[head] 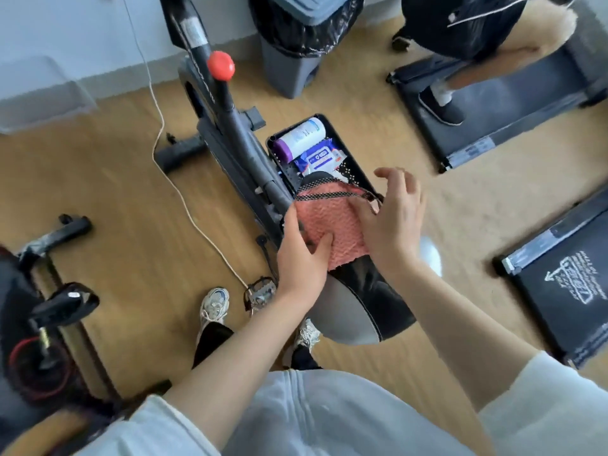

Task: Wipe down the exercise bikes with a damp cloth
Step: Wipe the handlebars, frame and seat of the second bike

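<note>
— Two bare forearms reach forward over the exercise bike (237, 139) and its black saddle (365, 291). Where's the pink cloth (332, 222)?
— Spread across the saddle's narrow front, between both hands.
— Left hand (302, 258)?
— Palm down, thumb pressed on the cloth, fingers curled over its left edge, clasping it.
— Right hand (394, 222)?
— Its inner edge touches the cloth's right side; fingers spread, loosely bent, holding nothing.
</note>
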